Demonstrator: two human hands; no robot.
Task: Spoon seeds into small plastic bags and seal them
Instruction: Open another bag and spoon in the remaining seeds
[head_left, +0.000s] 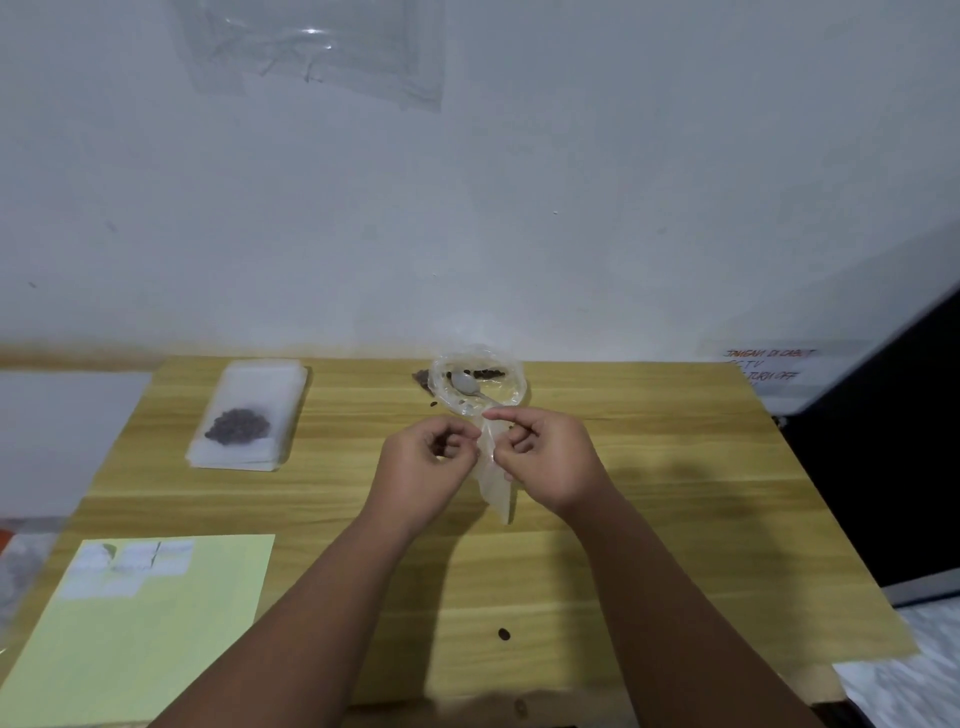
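Note:
A small clear plastic bag (496, 486) hangs upright between my two hands over the middle of the wooden table (675, 519). My left hand (423, 470) pinches its top edge from the left, and my right hand (545, 457) pinches it from the right. Just beyond my hands lies a larger open clear bag (511, 387) with dark seeds and a white spoon (465, 384) inside it. Whether the small bag holds seeds I cannot tell.
A stack of clear bags (254, 415) with a filled seed bag on top lies at the back left. A yellow paper sheet (156, 639) with labels covers the front left. Loose seeds (503, 634) lie on the table near the front. A dark object stands at right.

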